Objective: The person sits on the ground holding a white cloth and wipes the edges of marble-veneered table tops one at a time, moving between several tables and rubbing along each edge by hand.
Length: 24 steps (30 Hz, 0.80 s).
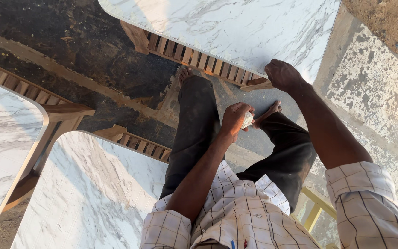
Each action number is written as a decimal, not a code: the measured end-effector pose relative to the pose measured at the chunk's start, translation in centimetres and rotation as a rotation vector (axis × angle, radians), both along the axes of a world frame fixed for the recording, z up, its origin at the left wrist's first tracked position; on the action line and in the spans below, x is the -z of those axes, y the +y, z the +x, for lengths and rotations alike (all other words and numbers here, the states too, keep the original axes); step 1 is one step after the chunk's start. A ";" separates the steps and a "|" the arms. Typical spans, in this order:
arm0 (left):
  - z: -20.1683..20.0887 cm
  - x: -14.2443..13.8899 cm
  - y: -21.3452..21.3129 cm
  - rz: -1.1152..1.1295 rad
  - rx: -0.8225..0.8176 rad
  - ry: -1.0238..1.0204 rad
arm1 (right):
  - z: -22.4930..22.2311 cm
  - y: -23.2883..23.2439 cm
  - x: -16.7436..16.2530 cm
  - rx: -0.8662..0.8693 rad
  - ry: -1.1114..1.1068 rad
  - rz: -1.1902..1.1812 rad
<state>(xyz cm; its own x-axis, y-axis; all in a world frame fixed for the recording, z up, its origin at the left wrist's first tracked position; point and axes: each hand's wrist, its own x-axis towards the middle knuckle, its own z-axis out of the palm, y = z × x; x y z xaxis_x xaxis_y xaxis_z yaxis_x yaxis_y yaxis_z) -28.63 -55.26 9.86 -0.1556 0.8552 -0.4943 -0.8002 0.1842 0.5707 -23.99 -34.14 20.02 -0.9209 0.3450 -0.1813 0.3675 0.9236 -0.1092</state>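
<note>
left hand [236,117] closed around white wad [247,121], right hand [283,74] curled over marble counter [236,27] edge by wooden slats [194,57], bare feet on floor

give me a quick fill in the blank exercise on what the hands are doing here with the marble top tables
1. The left hand is closed around a small whitish ____.
2. The right hand rests on the ____ of the marble-topped table in front.
3. Under that table's top runs a row of short wooden ____.
4. The person's feet are ____, with no shoes.

Missing words: lump; corner; slats; bare
</note>
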 end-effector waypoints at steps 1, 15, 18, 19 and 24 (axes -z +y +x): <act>0.0 -0.1 0.0 -0.002 0.003 -0.003 | -0.2 -0.1 -0.1 0.026 -0.044 0.046; 0.3 -0.7 0.0 -0.028 0.021 0.023 | 1.1 -3.6 0.7 0.205 0.136 0.170; 0.4 -0.6 0.0 -0.052 0.041 0.077 | 1.0 -6.3 2.8 0.329 0.197 0.265; 0.3 -0.4 0.1 -0.082 0.032 0.078 | 0.9 -7.1 3.5 0.373 0.231 0.292; 0.2 0.3 0.6 -0.152 -0.023 0.066 | -0.3 -8.4 7.2 0.478 0.238 0.112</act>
<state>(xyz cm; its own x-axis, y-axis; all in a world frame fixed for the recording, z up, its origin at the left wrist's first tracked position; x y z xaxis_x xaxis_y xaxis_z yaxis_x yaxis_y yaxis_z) -28.46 -54.70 9.60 -0.2110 0.7670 -0.6060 -0.7670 0.2544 0.5891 -24.30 -42.49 12.86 -0.6676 0.7408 0.0745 0.7267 0.6701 -0.1512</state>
